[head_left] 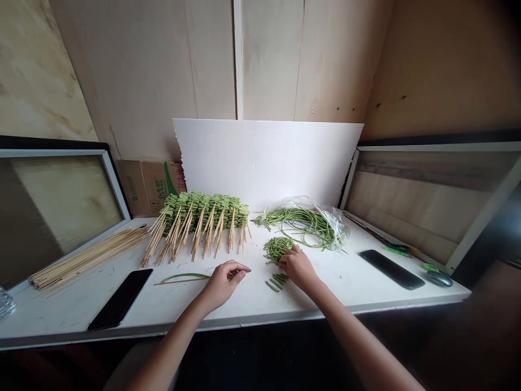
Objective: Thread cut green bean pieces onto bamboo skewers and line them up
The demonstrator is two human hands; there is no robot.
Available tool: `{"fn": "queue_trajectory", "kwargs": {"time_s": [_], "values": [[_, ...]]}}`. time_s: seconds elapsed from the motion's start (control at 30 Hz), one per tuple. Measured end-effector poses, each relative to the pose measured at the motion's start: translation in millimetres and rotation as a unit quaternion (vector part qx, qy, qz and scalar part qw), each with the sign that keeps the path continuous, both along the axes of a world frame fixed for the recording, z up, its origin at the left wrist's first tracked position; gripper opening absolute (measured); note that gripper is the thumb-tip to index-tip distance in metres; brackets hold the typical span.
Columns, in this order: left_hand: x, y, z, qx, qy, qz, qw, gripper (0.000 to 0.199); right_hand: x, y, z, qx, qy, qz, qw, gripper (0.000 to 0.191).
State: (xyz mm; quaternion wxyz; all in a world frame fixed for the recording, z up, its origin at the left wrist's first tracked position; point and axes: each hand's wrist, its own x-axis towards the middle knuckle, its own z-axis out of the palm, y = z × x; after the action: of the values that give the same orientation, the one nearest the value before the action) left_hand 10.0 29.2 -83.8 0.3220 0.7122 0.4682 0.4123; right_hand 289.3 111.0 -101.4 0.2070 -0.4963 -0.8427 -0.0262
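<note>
My left hand [224, 281] is closed around a bamboo skewer [181, 281] and a long green bean [185, 274]. Both stick out to the left of the fist, and a short green tip shows past the fingertips on the right. My right hand [297, 265] reaches to the pile of cut bean pieces [277, 248], fingers bent together at its near right side. Whatever is between those fingers is hidden. Several short bean pieces [278, 280] lie in a small row just below the right hand.
Skewered beans [203, 209] are stacked at the back left, sticks facing me. Loose skewers [89, 258] lie farther left. Uncut long beans [305, 222] spill from a plastic bag [340, 231]. Phones [121, 298] [391, 269] flank the work area; a mouse [439, 278] sits far right.
</note>
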Motion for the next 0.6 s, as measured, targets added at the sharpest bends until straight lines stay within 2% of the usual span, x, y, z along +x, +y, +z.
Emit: {"fn": "queue_trajectory", "kwargs": {"time_s": [0.1,0.23,0.4,0.5,0.6], "values": [[-0.2,-0.1,0.5,-0.003,0.003,0.000,1.000,0.031,-2.1,-0.3,0.3,0.026,-0.030,0.034,0.999,0.026],[0.3,-0.4,2.0,-0.005,0.004,-0.002,1.000,0.032,3.7,-0.4,1.7,0.025,-0.015,0.065,0.997,0.020],[-1.0,0.9,-0.5,-0.007,-0.004,-0.003,1.000,0.033,13.5,1.8,3.4,0.015,0.049,0.069,0.996,0.025],[-1.8,1.8,-2.2,-0.004,-0.010,-0.003,1.000,0.032,13.9,1.7,3.5,0.004,0.027,0.085,0.996,0.020],[-1.8,1.6,-2.6,-0.005,-0.007,-0.002,1.000,0.032,10.2,3.0,5.5,0.004,-0.013,0.061,0.998,0.012]]}}
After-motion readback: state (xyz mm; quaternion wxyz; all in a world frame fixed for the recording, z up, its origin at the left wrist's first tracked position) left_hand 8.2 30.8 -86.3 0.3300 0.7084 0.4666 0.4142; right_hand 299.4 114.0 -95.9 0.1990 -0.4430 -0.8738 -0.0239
